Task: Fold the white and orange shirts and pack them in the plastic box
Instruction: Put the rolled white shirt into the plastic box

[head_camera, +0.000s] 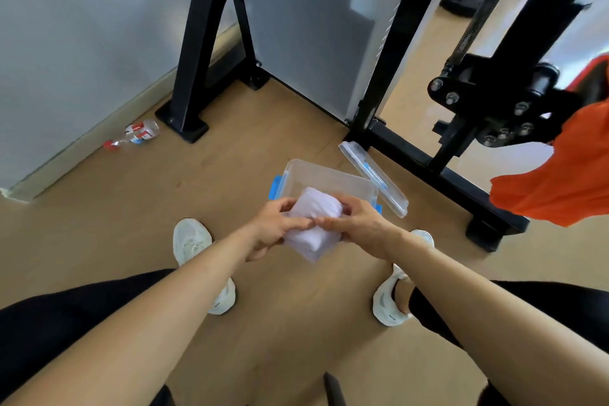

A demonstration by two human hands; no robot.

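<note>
The white shirt (314,224) is folded into a small thick bundle and held in the air between both hands. My left hand (275,229) grips its left side and my right hand (357,224) grips its right side, fingertips meeting on top. Just beyond and below the bundle stands the clear plastic box (324,176) with blue latches, open on the wooden floor. Its clear lid (374,176) leans against the box's right side. The orange shirt (560,175) hangs over a black gym machine at the right edge.
A black gym machine frame (425,155) stands behind and right of the box, its base bar running along the floor. A plastic bottle (140,133) lies by the wall at left. My white shoes (197,247) rest on the floor on either side.
</note>
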